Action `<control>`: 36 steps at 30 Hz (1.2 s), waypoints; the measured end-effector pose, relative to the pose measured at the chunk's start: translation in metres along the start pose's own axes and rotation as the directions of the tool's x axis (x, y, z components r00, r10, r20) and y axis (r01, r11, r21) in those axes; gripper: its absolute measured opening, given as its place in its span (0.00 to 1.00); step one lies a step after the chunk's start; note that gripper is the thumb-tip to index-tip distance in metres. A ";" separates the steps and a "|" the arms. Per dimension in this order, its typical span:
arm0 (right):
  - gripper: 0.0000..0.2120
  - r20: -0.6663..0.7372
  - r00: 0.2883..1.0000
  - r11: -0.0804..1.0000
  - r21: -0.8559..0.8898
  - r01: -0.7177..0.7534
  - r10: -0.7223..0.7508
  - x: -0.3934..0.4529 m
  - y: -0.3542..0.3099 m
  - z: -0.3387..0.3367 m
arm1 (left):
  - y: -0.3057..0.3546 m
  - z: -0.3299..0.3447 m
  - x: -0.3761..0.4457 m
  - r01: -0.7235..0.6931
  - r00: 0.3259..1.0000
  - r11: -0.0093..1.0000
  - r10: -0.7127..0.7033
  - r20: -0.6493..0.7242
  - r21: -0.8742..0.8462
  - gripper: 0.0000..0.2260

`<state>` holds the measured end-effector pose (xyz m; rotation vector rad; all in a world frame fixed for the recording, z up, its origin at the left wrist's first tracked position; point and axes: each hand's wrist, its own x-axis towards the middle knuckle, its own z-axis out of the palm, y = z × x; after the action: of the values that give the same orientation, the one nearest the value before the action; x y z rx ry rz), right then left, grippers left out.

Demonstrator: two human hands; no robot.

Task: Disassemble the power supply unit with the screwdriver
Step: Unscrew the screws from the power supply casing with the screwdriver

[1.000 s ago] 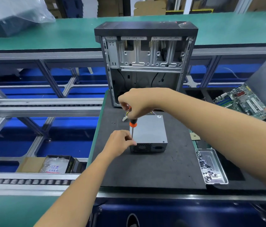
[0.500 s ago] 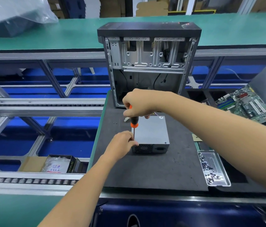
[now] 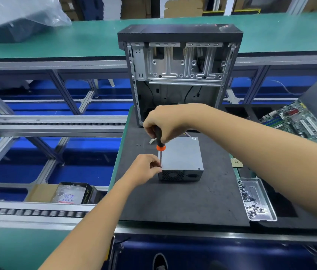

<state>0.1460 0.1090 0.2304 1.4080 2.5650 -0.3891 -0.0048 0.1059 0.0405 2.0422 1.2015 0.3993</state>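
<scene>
A grey metal power supply unit (image 3: 182, 154) lies flat on the black foam mat (image 3: 183, 199), its vented side facing me. My right hand (image 3: 164, 123) grips the black and orange handle of a screwdriver (image 3: 160, 143) held upright over the unit's near left corner. My left hand (image 3: 146, 168) pinches the thin shaft just above that corner. The tip is hidden behind my left fingers.
An open, empty computer case (image 3: 179, 61) stands behind the unit. A metal tray (image 3: 256, 199) with several screws lies at the right, and a green motherboard (image 3: 298, 121) farther right. Two small screws (image 3: 138, 145) rest on the mat. Boxes (image 3: 64, 193) sit on the conveyor at left.
My right hand has turned slightly on the handle; both hands and the screwdriver stay at the same corner of the unit.
</scene>
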 end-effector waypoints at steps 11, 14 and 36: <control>0.21 0.092 0.983 0.983 0.077 -0.167 0.160 0.005 -0.003 0.000 | 0.004 -0.004 0.000 -0.034 0.999 0.999 0.034 0.005 0.027 0.02; 0.07 0.008 0.997 0.995 0.067 -0.078 0.078 0.007 -0.002 0.002 | 0.003 -0.004 0.002 -0.024 0.999 0.999 0.023 0.023 0.049 0.02; 0.11 -0.037 0.999 0.988 0.155 0.029 -0.024 -0.005 0.007 -0.002 | 0.006 -0.005 0.005 -0.031 0.998 0.995 0.026 0.052 0.098 0.06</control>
<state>0.1540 0.1095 0.2326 1.4438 2.6337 -0.5857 -0.0009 0.1107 0.0481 2.1430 1.1841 0.3053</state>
